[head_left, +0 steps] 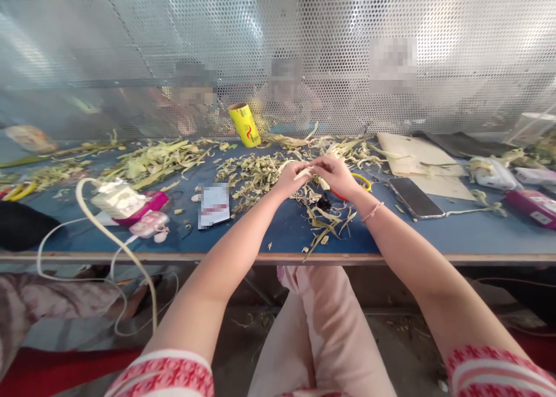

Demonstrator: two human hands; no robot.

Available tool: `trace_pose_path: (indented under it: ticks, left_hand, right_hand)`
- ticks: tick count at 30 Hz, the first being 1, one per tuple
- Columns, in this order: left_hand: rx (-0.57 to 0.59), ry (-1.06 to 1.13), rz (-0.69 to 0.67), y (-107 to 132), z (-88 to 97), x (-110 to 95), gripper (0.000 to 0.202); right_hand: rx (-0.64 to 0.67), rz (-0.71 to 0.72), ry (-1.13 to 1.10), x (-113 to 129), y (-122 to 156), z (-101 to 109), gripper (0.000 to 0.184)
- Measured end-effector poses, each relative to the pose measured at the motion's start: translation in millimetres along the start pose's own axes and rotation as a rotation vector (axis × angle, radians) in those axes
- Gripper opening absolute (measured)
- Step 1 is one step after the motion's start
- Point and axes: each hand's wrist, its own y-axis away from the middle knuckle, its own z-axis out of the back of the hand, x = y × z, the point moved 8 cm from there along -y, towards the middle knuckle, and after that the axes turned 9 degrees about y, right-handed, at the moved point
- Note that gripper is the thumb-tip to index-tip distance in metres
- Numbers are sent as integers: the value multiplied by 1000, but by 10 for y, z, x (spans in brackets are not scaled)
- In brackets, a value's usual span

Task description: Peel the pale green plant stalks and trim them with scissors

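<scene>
My left hand point(292, 179) and my right hand point(336, 174) meet over the blue table point(278, 235), fingers pinched together on a pale leaf strip point(306, 172) held between them. Under and around the hands lies a heap of folded pale-green leaf pieces point(254, 177) and loose strips point(324, 220). A red and yellow ring point(362, 183) lies on the table just behind my right wrist. A thin bracelet sits on that wrist.
A yellow roll point(244, 125) stands at the back by the perforated metal screen point(304, 50). A phone point(416, 197) and cardboard sheets point(417, 160) lie to the right; a card point(215, 205), pink gadgets point(145, 212) and a white cable point(99, 229) to the left. People sit behind the screen.
</scene>
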Motion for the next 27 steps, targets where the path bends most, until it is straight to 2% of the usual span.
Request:
trace_pose_path:
  ticks: [9,13,17,21,24,27]
  left_hand:
    - [55,0,-68,-7,-45,-33,9]
    - [80,14,-76,11,-72,-30,23]
    - [34,47,-24,1,-47,40,34]
    - [-3,38,15,-23,-42,77,36]
    - [-11,72,7,-28,-54,73,38]
    - [-35,120,10,-16,-47,91,39]
  right_hand:
    - [-62,21,46,-91,-39,5,11]
    - [-97,-26,9,-192,-63,2,9]
    - [-99,-35,17,-241,-73,-19,14]
    - [-91,-35,106,-205,-53,-5,14]
    - [-57,17,152,-113,-34,-23,9]
    - [-82,46,182,-47,-15,-15,9]
